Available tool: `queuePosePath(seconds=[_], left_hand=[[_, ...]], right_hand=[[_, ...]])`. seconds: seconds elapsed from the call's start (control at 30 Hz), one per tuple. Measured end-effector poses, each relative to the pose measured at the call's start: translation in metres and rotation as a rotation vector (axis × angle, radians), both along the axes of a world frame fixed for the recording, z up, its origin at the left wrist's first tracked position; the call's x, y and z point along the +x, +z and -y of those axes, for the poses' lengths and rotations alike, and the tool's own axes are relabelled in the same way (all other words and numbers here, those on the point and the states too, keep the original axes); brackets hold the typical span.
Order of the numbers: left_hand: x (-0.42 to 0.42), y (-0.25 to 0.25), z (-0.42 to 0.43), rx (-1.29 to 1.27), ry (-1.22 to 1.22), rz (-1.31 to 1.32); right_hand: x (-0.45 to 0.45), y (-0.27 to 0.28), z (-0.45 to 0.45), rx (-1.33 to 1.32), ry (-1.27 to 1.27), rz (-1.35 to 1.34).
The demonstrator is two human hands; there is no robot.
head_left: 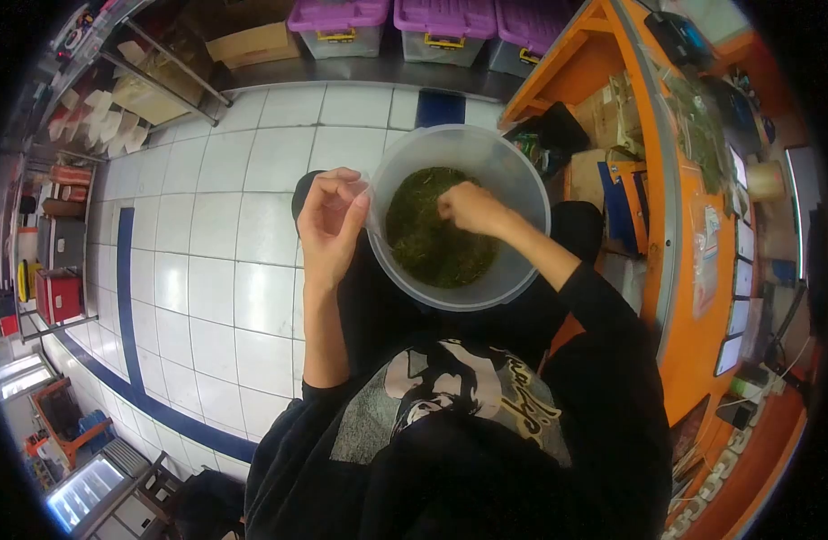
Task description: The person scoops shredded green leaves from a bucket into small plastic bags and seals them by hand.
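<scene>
A large translucent round tub (460, 300) stands between my knees, with a layer of green, leafy-looking material (427, 229) at its bottom. My right hand (472, 209) reaches inside over the green material, its fingers curled together; what they hold, if anything, is hidden. Beside the tub's left rim I hold up my left hand (334, 211), thumb and fingers bent around a thin clear piece, perhaps a plastic bag (370, 191), which is hard to make out against the tub.
White floor tiles (211, 220) with blue stripes lie to the left. Purple-lidded boxes (441, 27) line the far side. An orange workbench (664, 360) runs along the right, close to my right arm, with a dark bag and cardboard on its shelf.
</scene>
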State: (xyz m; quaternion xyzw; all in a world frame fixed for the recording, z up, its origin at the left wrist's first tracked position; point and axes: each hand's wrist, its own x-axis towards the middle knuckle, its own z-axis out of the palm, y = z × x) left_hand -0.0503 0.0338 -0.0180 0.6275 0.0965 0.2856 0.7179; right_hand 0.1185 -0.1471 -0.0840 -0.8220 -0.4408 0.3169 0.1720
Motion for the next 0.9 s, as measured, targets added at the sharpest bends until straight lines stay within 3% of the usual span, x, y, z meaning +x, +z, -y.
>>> queuePosePath(seconds=[0.07, 0.3, 0.53, 0.63, 0.7, 0.77, 0.9], left_hand=[[-0.001, 0.001, -0.001, -0.021, -0.021, -0.006], [0.009, 0.002, 0.011, 0.023, -0.067, -0.012], [0.019, -0.007, 0.038, 0.565, -0.087, -0.093], [0.028, -0.015, 0.057, 0.76, -0.071, -0.087], [0.036, -0.023, 0.064, 0.752, -0.069, -0.078], [0.041, -0.026, 0.069, 0.746, -0.066, -0.068], [0.048, -0.029, 0.071, 0.769, 0.015, -0.057]], right_hand=[[0.012, 0.022, 0.004, -0.013, -0.081, -0.097], [0.037, 0.053, 0.03, 0.184, -0.196, -0.057], [0.043, 0.11, 0.039, 0.267, -0.285, 0.085], [0.03, 0.142, 0.035, 0.301, -0.216, 0.333], [0.015, 0.146, 0.029, 0.309, -0.186, 0.472], [-0.009, 0.147, 0.019, 0.28, -0.077, 0.81], [-0.027, 0.15, 0.018, 0.301, -0.02, 0.995]])
